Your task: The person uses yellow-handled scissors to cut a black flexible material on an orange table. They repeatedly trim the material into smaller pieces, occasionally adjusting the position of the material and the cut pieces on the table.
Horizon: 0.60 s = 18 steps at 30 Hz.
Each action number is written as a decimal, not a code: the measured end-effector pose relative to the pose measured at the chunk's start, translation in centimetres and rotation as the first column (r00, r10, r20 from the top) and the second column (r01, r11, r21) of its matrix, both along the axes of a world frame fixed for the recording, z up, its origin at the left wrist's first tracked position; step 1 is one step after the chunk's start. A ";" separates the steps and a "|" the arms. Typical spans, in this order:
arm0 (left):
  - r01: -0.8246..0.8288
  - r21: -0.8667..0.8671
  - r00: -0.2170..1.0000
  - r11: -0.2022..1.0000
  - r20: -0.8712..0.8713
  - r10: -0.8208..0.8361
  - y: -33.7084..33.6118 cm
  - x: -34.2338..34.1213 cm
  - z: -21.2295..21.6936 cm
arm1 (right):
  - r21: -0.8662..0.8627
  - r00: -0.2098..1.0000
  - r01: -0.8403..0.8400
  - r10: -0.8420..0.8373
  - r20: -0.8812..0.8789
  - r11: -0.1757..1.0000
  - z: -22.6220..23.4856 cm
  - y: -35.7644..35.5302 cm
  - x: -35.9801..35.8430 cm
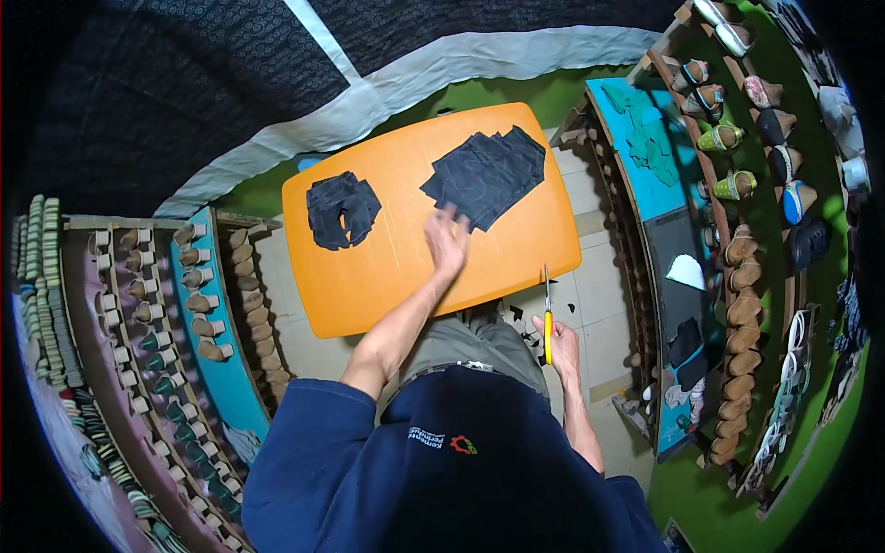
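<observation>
On the orange table point(396, 286) lie two heaps of dark fabric. The larger dark fabric pile point(493, 175), toward the right, is layered, with angular edges and a faint curved line drawn on it. My left hand point(446, 241) is at this pile's near left edge, fingers apart and seemingly touching the cloth. A smaller heap of cut dark fabric pieces point(343, 210) sits on the left, with a gap in its middle that shows the table. My right hand point(563, 348) grips yellow-handled scissors point(548, 334) beyond the table's near right edge, blades pointing away from me.
Small dark scraps point(530, 341) are scattered on the tiled floor by my right hand. Racks of shoe lasts point(207, 327) stand on the left. To the right, a blue shelf point(659, 198) bears green pieces point(650, 138), beside shoes and brown lasts point(740, 341). Dark patterned cloth point(184, 101) hangs behind.
</observation>
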<state>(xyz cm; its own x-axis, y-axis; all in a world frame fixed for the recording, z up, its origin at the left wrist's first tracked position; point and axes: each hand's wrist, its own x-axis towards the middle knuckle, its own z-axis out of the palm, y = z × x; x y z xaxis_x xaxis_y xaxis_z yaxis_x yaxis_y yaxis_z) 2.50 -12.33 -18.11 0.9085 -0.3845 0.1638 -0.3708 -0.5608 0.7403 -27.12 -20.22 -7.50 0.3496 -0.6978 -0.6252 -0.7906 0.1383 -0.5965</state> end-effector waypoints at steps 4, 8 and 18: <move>-0.257 0.328 0.952 0.909 -0.074 0.296 -1.9 7.6 -0.7 | 0.001 0.999 -0.031 0.031 -0.009 1.000 1.3 -0.5 0.2; -0.049 0.511 0.956 0.858 -0.225 0.188 -1.5 10.2 0.3 | 0.003 1.000 -0.008 0.008 -0.001 1.000 0.6 0.0 -0.5; -0.093 0.311 0.979 0.946 -0.145 0.144 -1.9 8.7 0.3 | -0.010 0.997 -0.073 0.073 -0.025 0.997 -0.7 0.1 -0.8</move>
<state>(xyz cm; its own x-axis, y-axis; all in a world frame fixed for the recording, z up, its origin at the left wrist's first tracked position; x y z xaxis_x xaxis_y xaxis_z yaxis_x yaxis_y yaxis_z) 11.20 -14.22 -17.86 0.9548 -0.2808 -0.0975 -0.1763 -0.7991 0.5748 -27.94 -20.17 -8.23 0.3845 -0.6780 -0.6265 -0.8126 0.0734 -0.5782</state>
